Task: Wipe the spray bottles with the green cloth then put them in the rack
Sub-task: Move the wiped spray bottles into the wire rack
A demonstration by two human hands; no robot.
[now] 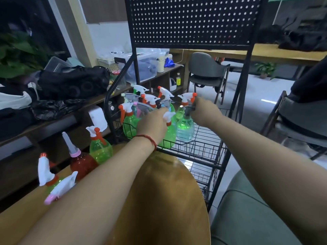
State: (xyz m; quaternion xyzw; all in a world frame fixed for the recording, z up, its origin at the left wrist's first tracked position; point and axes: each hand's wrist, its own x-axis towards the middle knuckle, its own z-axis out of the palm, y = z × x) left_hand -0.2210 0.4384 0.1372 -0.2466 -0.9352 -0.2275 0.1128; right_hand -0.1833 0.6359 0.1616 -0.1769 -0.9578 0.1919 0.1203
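Several spray bottles stand in the black wire rack (203, 147), most of them green with white and orange triggers. My right hand (206, 110) grips the dark trigger head of a pale green bottle (185, 128) over the rack's top basket. My left hand (153, 121) holds the white trigger of a green bottle (169, 137) at the basket's front edge. On the round wooden table (168, 200) to the left stand a green bottle (100, 149), a red bottle with a pink collar (82, 163) and two more sprayers (47, 175). No green cloth is in view.
A black pegboard (191, 22) rises above the rack. A low shelf unit (53, 124) with bags and plastic boxes runs along the left. Grey chairs (207, 71) stand behind and to the right. A green cushion (247, 218) lies at lower right.
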